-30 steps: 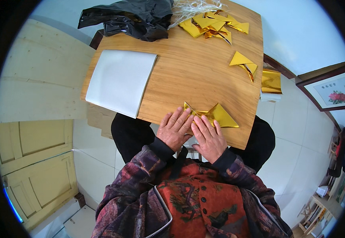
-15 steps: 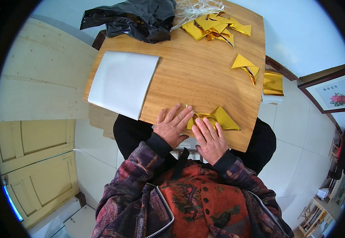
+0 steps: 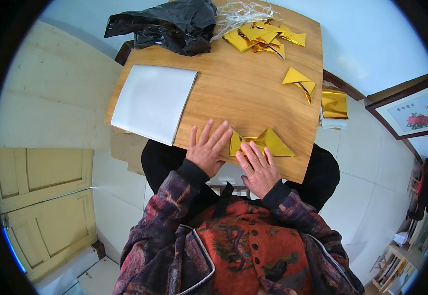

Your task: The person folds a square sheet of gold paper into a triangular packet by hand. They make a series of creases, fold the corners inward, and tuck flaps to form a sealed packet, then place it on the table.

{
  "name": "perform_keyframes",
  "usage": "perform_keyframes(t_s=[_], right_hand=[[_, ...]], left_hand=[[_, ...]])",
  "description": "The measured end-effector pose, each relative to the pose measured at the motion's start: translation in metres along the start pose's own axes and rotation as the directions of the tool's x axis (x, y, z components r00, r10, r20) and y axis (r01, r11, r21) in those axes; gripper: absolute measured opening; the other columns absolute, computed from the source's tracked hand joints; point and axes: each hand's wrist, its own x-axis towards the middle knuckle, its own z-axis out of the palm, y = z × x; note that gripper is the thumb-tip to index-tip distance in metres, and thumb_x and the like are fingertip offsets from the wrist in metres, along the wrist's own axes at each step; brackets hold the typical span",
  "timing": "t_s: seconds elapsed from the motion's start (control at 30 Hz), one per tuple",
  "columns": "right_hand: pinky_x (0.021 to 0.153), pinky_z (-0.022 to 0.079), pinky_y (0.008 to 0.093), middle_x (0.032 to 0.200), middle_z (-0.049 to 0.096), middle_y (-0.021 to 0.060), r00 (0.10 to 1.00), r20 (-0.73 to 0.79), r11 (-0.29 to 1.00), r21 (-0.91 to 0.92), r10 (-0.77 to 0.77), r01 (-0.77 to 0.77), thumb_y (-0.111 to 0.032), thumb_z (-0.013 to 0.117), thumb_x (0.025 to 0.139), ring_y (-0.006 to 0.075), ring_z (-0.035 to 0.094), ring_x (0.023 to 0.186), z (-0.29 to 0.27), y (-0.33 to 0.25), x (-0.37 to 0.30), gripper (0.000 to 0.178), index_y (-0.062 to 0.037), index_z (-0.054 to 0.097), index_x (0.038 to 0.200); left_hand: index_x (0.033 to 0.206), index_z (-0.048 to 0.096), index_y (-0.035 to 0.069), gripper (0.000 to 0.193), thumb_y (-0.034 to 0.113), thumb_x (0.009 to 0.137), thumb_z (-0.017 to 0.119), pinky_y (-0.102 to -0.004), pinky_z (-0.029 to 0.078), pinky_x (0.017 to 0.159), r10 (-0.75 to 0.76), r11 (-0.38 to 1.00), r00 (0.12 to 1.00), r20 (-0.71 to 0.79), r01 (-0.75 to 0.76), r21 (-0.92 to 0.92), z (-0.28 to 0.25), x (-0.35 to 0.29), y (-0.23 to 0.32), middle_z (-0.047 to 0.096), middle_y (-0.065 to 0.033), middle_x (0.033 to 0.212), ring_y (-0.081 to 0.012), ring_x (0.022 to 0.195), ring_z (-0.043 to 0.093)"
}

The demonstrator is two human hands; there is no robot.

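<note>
A sheet of shiny gold foil paper (image 3: 274, 144), folded into pointed corners, lies at the near edge of the wooden table (image 3: 243, 91). My right hand (image 3: 258, 166) rests on its near middle with the fingers stretched out, covering part of the paper. Just left of the paper is my left hand (image 3: 207, 147), fingers spread and flat over the table edge, with nothing in it. A folded gold piece (image 3: 298, 81) lies alone toward the right edge. Farther back, several folded gold pieces (image 3: 260, 34) sit in a loose heap.
A stack of white paper (image 3: 152, 101) lies on the left of the table. A crumpled black plastic bag (image 3: 174, 27) and clear plastic strands (image 3: 243, 14) are at the back. Beyond the right edge is a lower pile topped with gold sheets (image 3: 334, 104). A framed picture (image 3: 413, 110) stands farther right.
My left hand has moved left, off the gold paper, and its fingers have spread. My right hand stays on the paper. The whole view has shifted slightly.
</note>
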Motion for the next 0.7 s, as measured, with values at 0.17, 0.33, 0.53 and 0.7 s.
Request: perform_keyframes(t_s=[0.17,0.33,0.53,0.7], right_hand=[[0.114,0.025,0.0504,0.155,0.034,0.0088,0.999,0.032,0.998,-0.053,-0.018,0.019,-0.025,0.079,0.069,0.027,0.031,0.144,0.003,0.001,-0.002,0.085,-0.0139,0.04,0.144],[0.114,0.025,0.0507,0.155,0.033,0.009,0.999,0.033,0.999,-0.036,-0.02,0.021,-0.026,0.079,0.07,0.0271,0.031,0.144,0.004,0.002,-0.002,0.085,-0.0127,0.04,0.144],[0.114,0.025,0.0509,0.156,0.032,0.0094,0.998,0.055,0.999,-0.034,-0.017,0.019,-0.026,0.079,0.07,0.0277,0.029,0.144,0.002,0.001,-0.002,0.086,-0.0127,0.039,0.145],[0.114,0.025,0.0514,0.156,0.031,0.0095,0.998,0.051,0.999,-0.027,-0.024,0.026,-0.025,0.08,0.069,0.0275,0.029,0.144,-0.001,0.001,-0.001,0.088,-0.0127,0.038,0.146]], left_hand=[[0.147,0.042,0.018,0.079,0.021,0.074,0.073,-0.0509,0.02,0.117,0.177,0.983,0.982,0.061,-0.174,-0.053,0.011,-0.019,0.008,0.037,-0.0006,0.155,-0.0243,0.144,0.032],[0.146,0.044,0.02,0.074,0.017,0.077,0.071,-0.0493,0.023,0.116,0.142,0.986,0.99,-0.007,-0.142,-0.089,0.02,-0.021,0.007,0.039,0.003,0.154,-0.0218,0.143,0.035],[0.141,0.049,0.021,0.068,0.016,0.077,0.071,-0.0487,0.028,0.112,0.078,0.996,0.995,-0.056,-0.08,-0.035,0.026,-0.023,0.016,0.042,0.0042,0.152,-0.0225,0.138,0.04],[0.137,0.053,0.018,0.065,0.013,0.075,0.07,-0.0478,0.031,0.109,0.071,0.979,0.99,-0.124,-0.093,-0.18,0.025,-0.024,0.01,0.046,0.0016,0.149,-0.0243,0.136,0.042]])
